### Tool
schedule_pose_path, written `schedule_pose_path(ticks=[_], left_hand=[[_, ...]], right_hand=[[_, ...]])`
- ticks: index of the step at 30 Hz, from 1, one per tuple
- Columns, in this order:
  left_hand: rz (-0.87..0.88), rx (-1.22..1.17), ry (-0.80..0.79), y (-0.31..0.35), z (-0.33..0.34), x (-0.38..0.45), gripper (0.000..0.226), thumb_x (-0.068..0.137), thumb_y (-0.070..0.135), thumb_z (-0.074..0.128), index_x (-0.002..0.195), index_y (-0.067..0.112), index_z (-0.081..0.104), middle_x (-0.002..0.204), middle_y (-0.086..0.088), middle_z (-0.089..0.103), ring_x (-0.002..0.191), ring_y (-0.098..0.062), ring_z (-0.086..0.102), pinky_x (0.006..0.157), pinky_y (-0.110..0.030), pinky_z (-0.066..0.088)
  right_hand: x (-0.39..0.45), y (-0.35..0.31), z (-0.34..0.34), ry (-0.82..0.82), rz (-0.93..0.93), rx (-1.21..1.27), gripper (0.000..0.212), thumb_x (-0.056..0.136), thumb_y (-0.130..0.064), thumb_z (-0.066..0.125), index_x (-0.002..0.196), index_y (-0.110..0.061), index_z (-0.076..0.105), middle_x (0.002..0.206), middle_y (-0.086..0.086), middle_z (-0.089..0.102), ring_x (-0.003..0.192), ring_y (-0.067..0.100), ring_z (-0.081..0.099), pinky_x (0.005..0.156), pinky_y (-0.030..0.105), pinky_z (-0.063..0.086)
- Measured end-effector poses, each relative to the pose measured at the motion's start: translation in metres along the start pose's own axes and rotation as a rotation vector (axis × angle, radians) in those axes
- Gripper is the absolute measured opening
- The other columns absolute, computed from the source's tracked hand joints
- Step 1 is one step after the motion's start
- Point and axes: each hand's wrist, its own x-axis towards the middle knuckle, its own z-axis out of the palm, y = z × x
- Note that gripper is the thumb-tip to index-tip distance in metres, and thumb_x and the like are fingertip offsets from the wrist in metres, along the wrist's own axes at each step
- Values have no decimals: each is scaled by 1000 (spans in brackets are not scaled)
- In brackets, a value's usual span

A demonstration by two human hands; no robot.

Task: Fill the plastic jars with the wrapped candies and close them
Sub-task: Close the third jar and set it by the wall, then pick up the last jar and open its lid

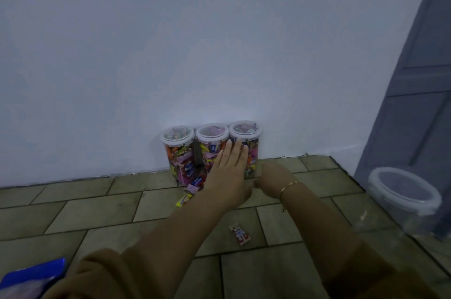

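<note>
Left hand (pixel 228 171): fingers (pixel 235 149) straight and together, laid flat against the front of the right-hand filled jar (pixel 245 149), pressing rather than gripping. Right hand (pixel 269 180): low beside that jar's base; whether its fingers are curled or apart cannot be told, as they are hidden.

Three filled jars stand lidded in a row, touching, backed against the wall (pixel 170 54). Judged heavy when full, rigid, with smooth, slippery sides; best taken with both palms around the body, not by the lid.

Loose candies (pixel 240 234) lie on the tiled floor (pixel 97 213): light, crinkly, easily pinched. An empty jar (pixel 405 197) stands at right by the door (pixel 415 103). Wall blocks the rear; open floor lies toward the person.
</note>
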Motion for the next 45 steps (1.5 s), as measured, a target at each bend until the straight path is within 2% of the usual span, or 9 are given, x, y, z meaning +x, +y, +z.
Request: schedule_pose_path(ticks=[10,12,16,22,24,31,35,41,45], left_hand=[[203,-35,-53,74,-16,-18,94,88,44,58,151,14,-4,158,-5,-16,145,-24,-15,117,-35,-5],[237,-85,-85,91,-20,-20,91,87,42,60,152,13,4,160,-7,-6,147,-26,-6,118,-37,2],[280,-201,-196,121,-22,-29,77,88,39,61,150,18,21,158,-5,14,143,-21,20,114,-34,25],[297,-169,-251,141,-23,-41,67,91,41,56,148,21,27,157,-1,20,141,-20,26,110,-31,26],[296,-172,-263,143,-23,-43,65,91,41,55,147,21,29,155,-1,25,140,-19,27,109,-29,26],[254,-229,-267,134,-29,-45,60,91,40,56,145,22,35,151,0,34,137,-18,33,106,-26,28],[213,-284,-268,125,-33,-50,59,90,41,58,143,23,38,148,0,40,132,-18,39,105,-29,33],[141,-325,-260,108,-33,-57,59,87,45,61,140,25,43,143,-1,46,126,-18,48,102,-34,41],[122,-372,-238,104,-35,-58,57,87,42,61,139,25,45,140,1,49,121,-16,51,97,-28,42]], right_hand=[[-90,28,-53,101,73,-214,38,94,-16,54,130,-5,49,134,12,50,121,24,51,100,30,40],[-99,40,-59,119,86,-227,40,93,-15,54,132,-7,48,135,11,51,121,24,51,102,31,39],[-120,71,-66,243,145,-283,28,92,-10,48,118,-6,56,118,13,61,107,27,57,94,34,46],[-137,104,-52,359,345,-373,47,92,-12,35,139,-8,32,141,19,37,134,38,28,110,51,22],[-138,110,-46,366,363,-353,51,92,-12,35,143,-10,26,143,17,35,134,36,28,111,53,20],[-142,114,-36,457,271,-320,46,91,-6,41,135,-17,42,135,4,47,131,25,34,107,58,25],[-142,107,-34,466,210,-271,41,89,0,41,127,-12,50,129,6,52,127,25,37,101,51,37],[-144,94,-28,424,165,-338,43,90,-5,48,133,-11,44,135,7,47,129,24,35,104,50,36],[-146,96,-29,472,190,-341,39,90,-5,49,128,-11,49,132,6,50,126,23,39,101,47,39]])
